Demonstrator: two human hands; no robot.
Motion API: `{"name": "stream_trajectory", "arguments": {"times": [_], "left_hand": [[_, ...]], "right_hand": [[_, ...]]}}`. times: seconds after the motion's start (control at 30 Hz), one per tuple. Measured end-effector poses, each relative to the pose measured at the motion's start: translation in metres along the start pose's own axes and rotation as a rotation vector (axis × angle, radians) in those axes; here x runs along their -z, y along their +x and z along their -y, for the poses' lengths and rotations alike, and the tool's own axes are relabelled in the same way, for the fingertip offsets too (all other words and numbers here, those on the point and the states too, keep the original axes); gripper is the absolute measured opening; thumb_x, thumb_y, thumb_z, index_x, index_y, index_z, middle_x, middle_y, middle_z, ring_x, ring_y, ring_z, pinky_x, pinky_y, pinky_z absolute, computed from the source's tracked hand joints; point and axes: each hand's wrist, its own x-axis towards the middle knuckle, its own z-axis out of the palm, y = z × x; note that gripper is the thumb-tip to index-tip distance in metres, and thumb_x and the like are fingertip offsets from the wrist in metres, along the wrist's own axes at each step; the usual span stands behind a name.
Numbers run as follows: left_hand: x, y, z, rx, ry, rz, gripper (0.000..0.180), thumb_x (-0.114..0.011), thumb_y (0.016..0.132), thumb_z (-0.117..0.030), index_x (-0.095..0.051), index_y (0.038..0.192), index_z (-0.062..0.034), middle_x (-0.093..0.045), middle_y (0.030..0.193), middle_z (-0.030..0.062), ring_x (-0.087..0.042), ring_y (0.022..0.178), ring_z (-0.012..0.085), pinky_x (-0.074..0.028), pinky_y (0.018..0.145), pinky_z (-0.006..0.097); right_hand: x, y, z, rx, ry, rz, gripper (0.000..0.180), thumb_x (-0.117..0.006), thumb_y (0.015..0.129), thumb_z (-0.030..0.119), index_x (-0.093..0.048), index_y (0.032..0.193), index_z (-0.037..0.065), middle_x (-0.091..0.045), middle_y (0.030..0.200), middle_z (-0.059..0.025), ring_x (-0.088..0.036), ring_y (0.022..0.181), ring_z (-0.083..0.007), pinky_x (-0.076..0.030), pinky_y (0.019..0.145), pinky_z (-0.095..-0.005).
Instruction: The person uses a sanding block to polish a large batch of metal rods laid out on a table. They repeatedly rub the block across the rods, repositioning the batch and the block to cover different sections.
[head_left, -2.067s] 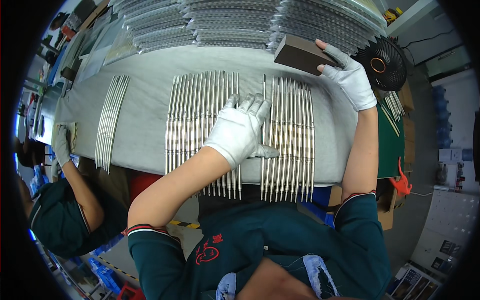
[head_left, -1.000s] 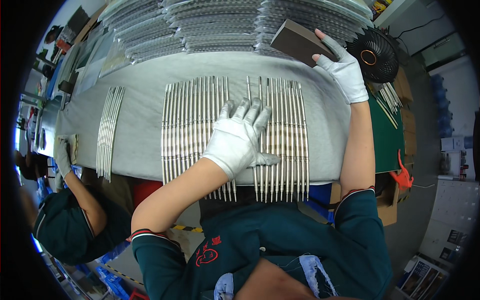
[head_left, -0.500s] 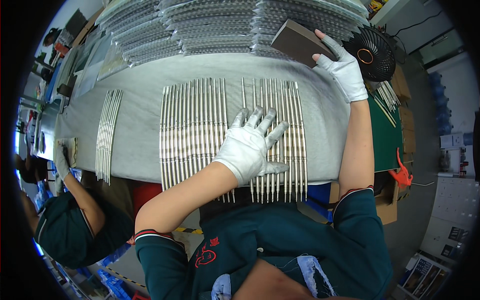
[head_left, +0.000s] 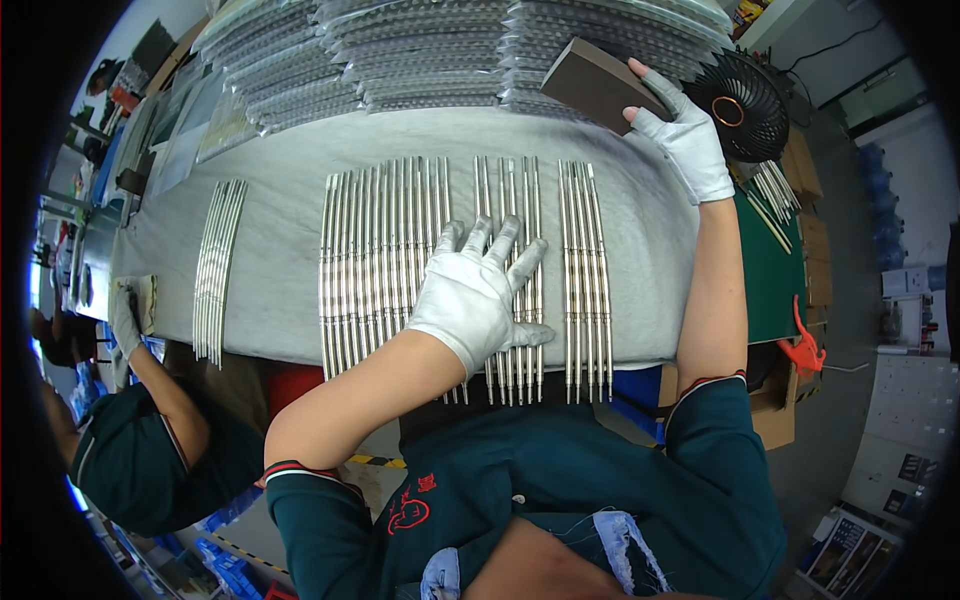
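My left hand, in a white glove, lies flat with fingers spread on a small group of slim silvery metal rods. Left of it, a wider row of similar rods lies side by side on the grey cloth; my hand and forearm cover part of it. Across a gap on the right is a narrow group of rods. At the back right, my gloved right hand grips the end of a dark brown rectangular block, thumb and a finger on it.
Stacks of clear plastic-wrapped trays line the back of the cloth-covered table. A black fan stands beside my right hand. Another rod bundle lies far left, near a co-worker's gloved hand. More rods lie on a green surface.
My left hand has slid left, carrying the rods under it along. A gap has opened between these and the right-hand group. My right hand and the block stay nearly still.
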Motion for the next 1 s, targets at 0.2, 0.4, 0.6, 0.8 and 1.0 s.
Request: {"name": "stream_trajectory", "arguments": {"times": [0.2,0.4,0.6,0.8,1.0], "left_hand": [[-0.002,0.036,-0.044,-0.286,-0.183,-0.158,0.096,-0.058,0.078,-0.075,-0.041,0.151,-0.0145,-0.039,0.153,0.0188,-0.034,0.143,0.0369,-0.024,0.118,0.051],[-0.016,0.059,-0.055,-0.343,-0.203,-0.115,0.093,-0.052,0.081,-0.076,-0.04,0.151,-0.0159,-0.037,0.155,0.018,-0.029,0.146,0.0366,-0.02,0.12,0.052],[-0.023,0.038,-0.03,-0.287,-0.137,-0.098,0.092,-0.049,0.084,-0.076,-0.037,0.153,-0.0165,-0.036,0.156,0.0181,-0.029,0.146,0.0381,-0.017,0.12,0.053],[-0.019,0.012,-0.01,-0.207,-0.095,-0.064,0.091,-0.047,0.084,-0.077,-0.036,0.153,-0.0189,-0.035,0.156,0.0181,-0.03,0.146,0.0386,-0.015,0.119,0.056],[-0.019,0.005,-0.006,-0.182,-0.097,-0.091,0.092,-0.048,0.083,-0.078,-0.037,0.153,-0.0182,-0.036,0.156,0.0187,-0.031,0.145,0.0395,-0.015,0.119,0.056]], "right_hand": [[-0.005,0.001,0.0,-0.022,0.044,0.02,0.054,-0.073,0.087,0.005,-0.059,0.139,0.015,-0.066,0.127,-0.0035,-0.064,0.097,-0.0074,-0.054,0.086,-0.0232],[-0.002,0.001,-0.002,0.014,0.061,0.018,0.054,-0.071,0.089,0.005,-0.058,0.14,0.014,-0.066,0.126,-0.0048,-0.064,0.098,-0.0081,-0.055,0.084,-0.0242],[-0.001,0.002,-0.002,-0.023,0.091,0.022,0.054,-0.072,0.088,0.005,-0.057,0.14,0.014,-0.066,0.126,-0.0051,-0.065,0.097,-0.0081,-0.054,0.085,-0.0237],[-0.003,0.003,-0.01,-0.043,0.049,0.03,0.053,-0.073,0.088,0.01,-0.059,0.139,0.015,-0.068,0.123,-0.0055,-0.066,0.097,-0.0087,-0.053,0.086,-0.0234],[-0.003,0.006,-0.024,0.044,-0.123,0.066,0.054,-0.075,0.086,0.016,-0.06,0.138,0.022,-0.07,0.12,-0.008,-0.066,0.1,-0.0102,-0.052,0.089,-0.0261]]}}
